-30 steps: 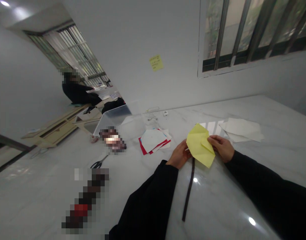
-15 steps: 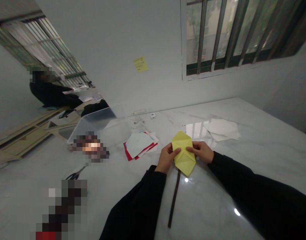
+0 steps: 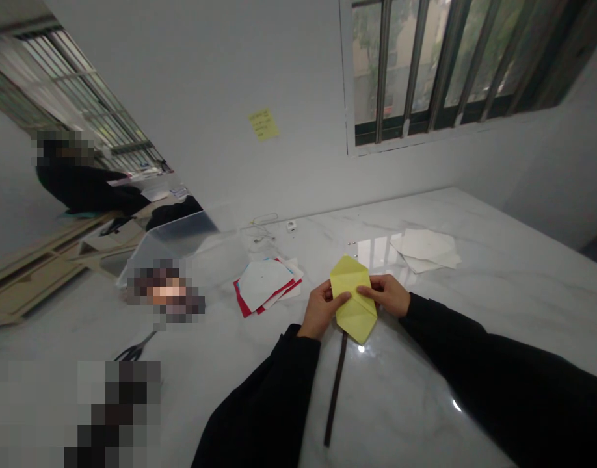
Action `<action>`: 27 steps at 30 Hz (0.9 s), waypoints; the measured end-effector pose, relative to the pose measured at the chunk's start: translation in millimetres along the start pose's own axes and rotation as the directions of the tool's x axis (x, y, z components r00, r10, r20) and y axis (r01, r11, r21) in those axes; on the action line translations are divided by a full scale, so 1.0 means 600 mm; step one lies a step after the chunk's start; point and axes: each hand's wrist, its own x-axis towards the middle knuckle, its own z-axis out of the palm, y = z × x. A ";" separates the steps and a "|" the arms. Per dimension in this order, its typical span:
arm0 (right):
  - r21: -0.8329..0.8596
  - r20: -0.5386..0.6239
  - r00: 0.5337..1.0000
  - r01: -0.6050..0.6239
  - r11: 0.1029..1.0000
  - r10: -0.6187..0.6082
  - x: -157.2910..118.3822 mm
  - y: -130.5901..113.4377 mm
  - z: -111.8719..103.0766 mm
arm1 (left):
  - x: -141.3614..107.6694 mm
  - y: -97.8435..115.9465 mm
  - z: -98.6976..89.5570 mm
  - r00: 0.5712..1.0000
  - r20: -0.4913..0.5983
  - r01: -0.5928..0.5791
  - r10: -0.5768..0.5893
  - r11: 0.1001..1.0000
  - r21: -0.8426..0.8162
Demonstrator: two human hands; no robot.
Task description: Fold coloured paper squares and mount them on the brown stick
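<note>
A yellow sheet of folded paper (image 3: 350, 276), shaped somewhat like an unsealed envelope with pointed top and bottom ends, is held up over the table. My left hand (image 3: 322, 308) grips its left edge, thumb on the front and fingers behind. On the opposite edge, my right hand (image 3: 387, 294) pinches the paper the same way, its thumb pressing near the middle creases. Below the paper a thin dark brown strip (image 3: 334, 398) lies on the table, its upper end hidden behind the sheet. Both forearms are in black sleeves.
Stacked red and white paper pieces (image 3: 262, 286) lie to the left, white sheets (image 3: 428, 249) to the right. Scissors (image 3: 132, 351) and a clear plastic bin (image 3: 181, 229) are farther left. A white plug (image 3: 291, 226) is near the wall. A person (image 3: 79, 182) sits in the background.
My view has turned slightly, so most of the scene sits farther left. Both hands still hold the yellow paper, with the right thumb and the creases shifted a little.
</note>
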 end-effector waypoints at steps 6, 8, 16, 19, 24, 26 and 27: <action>-0.010 -0.007 1.000 -0.005 1.000 0.005 0.001 0.003 0.000 | 0.001 0.000 -0.002 1.000 0.030 0.006 -0.005 1.000 -0.021; -0.014 -0.010 1.000 -0.011 1.000 0.011 0.001 0.002 0.001 | 0.001 -0.001 -0.003 0.999 0.034 0.004 -0.003 0.999 -0.040; -0.011 -0.039 0.999 -0.018 1.000 0.018 -0.001 -0.001 0.003 | 0.004 0.001 -0.009 0.999 0.025 0.046 -0.043 0.991 -0.128; -0.015 -0.048 0.999 -0.023 1.000 0.023 -0.001 0.001 0.002 | 0.006 0.003 -0.014 0.998 0.002 0.059 -0.059 0.993 -0.103; 0.052 -0.001 1.000 0.009 0.999 -0.009 0.001 0.012 -0.001 | 0.006 -0.001 -0.018 0.999 -0.024 0.029 -0.029 0.999 -0.029; 0.057 0.007 1.000 0.010 0.998 -0.010 0.001 0.015 -0.001 | 0.006 -0.002 -0.018 0.999 -0.039 0.021 -0.021 1.000 -0.012; 0.055 0.011 1.000 0.008 0.998 -0.009 0.001 0.016 -0.002 | 0.005 -0.003 -0.018 0.999 -0.044 0.020 -0.020 1.000 -0.008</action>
